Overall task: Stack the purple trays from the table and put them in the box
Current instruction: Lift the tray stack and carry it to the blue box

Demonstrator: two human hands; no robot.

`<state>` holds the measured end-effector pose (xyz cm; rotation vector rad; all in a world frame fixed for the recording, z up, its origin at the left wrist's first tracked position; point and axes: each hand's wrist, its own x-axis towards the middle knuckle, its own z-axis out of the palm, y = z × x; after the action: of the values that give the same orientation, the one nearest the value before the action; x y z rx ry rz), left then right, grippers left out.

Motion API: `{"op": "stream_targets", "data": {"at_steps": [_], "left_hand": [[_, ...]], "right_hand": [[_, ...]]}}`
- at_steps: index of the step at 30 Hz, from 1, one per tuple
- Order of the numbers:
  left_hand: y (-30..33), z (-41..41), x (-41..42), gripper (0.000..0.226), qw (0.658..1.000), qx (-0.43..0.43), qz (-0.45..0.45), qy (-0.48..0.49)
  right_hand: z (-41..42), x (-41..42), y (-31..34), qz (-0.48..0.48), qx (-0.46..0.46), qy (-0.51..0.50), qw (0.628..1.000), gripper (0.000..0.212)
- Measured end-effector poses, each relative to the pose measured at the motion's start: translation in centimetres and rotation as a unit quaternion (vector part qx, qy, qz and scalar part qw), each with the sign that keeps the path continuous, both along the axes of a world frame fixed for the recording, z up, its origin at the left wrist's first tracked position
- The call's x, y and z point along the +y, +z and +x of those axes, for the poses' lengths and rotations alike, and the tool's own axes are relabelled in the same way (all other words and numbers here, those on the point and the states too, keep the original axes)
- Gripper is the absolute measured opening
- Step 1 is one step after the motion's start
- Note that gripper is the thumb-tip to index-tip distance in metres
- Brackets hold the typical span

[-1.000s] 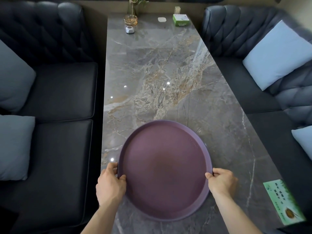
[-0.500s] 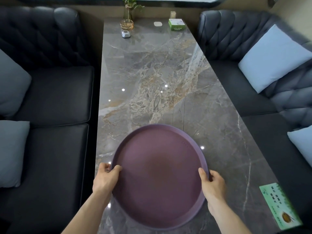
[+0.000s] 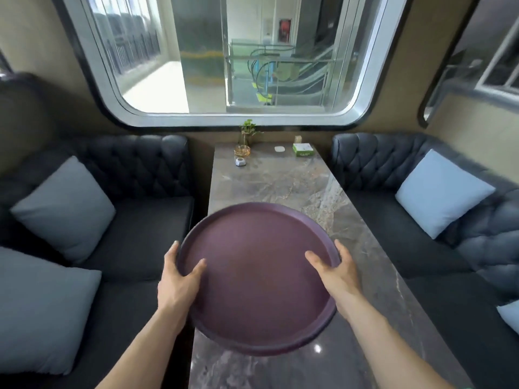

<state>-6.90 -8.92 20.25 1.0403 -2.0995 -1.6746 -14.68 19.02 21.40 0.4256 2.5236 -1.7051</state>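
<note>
Over the near end of the marble table [image 3: 283, 189], the purple tray [image 3: 252, 273] is now lifted clear of the stone; half a second ago it was lower and close to the surface, and the view has swung up to take in the window [image 3: 233, 60]. That suggests the gathering is done and the carry to the box has begun, though no box is in sight. The left hand [image 3: 179, 279] grasps the rim at nine o'clock, thumb lying on the inner face and fingers wrapped under. The right hand [image 3: 334, 270] grips at three o'clock the same way. The tray is round, matte and dull plum, with a low raised lip. Its near edge looks thick, perhaps several trays nested, but I cannot tell. At twelve o'clock, far down the table, stand a small plant [image 3: 247, 133] and a green box of tissues [image 3: 302, 149].
</note>
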Motion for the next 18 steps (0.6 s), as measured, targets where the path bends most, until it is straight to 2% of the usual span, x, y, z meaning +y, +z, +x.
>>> {"op": "stream_targets", "data": {"at_steps": [8, 15, 18], "left_hand": [[12.8, 2.2, -3.7, 0.08, 0.995, 0.086, -0.044, 0.01], [17.9, 4.6, -4.7, 0.083, 0.99, 0.13, -0.05, 0.013], [19.0, 5.3, -4.2, 0.083, 0.989, 0.137, -0.052, 0.017]], "right_hand": [[2.3, -3.3, 12.5, -0.021, 0.118, -0.004, 0.993, 0.097], [5.1, -3.4, 18.6, -0.047, 0.158, -0.005, 0.986, 0.092], [5.6, -3.1, 19.7, -0.04, 0.162, -0.011, 0.986, 0.099]]}}
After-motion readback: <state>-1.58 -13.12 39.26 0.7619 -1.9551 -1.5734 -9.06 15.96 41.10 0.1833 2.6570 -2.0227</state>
